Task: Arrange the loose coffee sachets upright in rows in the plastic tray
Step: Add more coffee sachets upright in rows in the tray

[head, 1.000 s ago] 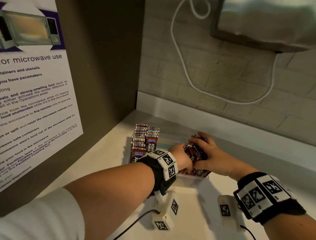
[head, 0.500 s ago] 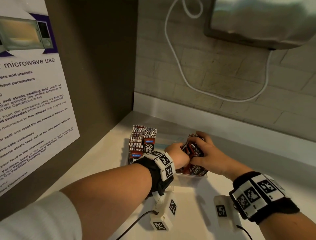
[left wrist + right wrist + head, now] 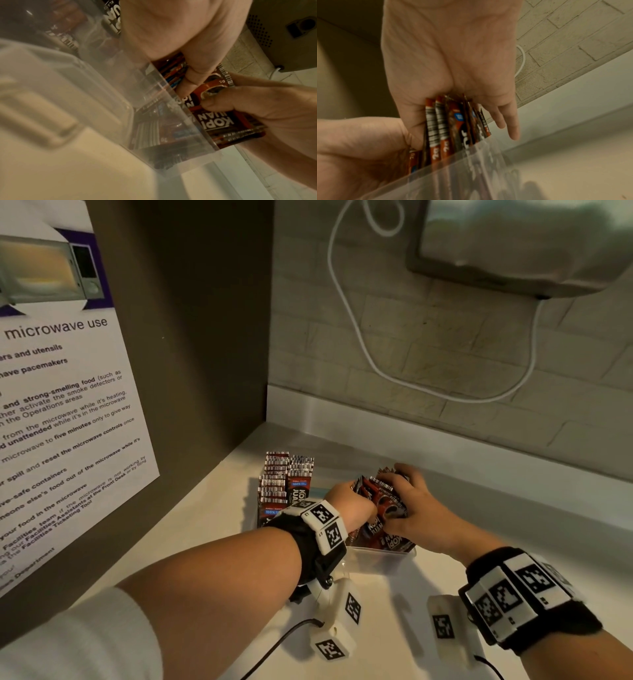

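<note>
A clear plastic tray (image 3: 383, 558) sits on the white counter. Two upright rows of red-and-black coffee sachets (image 3: 284, 484) fill its left side. At the tray's right end both hands hold a fanned bunch of sachets (image 3: 385, 505) on edge. My left hand (image 3: 356, 505) grips the bunch from the left, its thumb (image 3: 197, 75) on the sachets (image 3: 217, 121). My right hand (image 3: 416, 506) clamps it from the right and above; the packets (image 3: 450, 128) stand against its palm (image 3: 450, 54), above the tray wall (image 3: 471, 169). The left fingers are hidden behind the bunch.
A dark cabinet side (image 3: 191, 337) with a microwave notice (image 3: 61, 405) closes off the left. A brick wall (image 3: 445, 364) with a white cable (image 3: 346, 302) runs behind the counter, and an appliance (image 3: 527, 244) hangs at top right. White counter (image 3: 394, 628) lies in front of the tray.
Both hands stay on the same bunch at the tray's right end, squeezing it closer together. The upright rows on the left have not moved.
</note>
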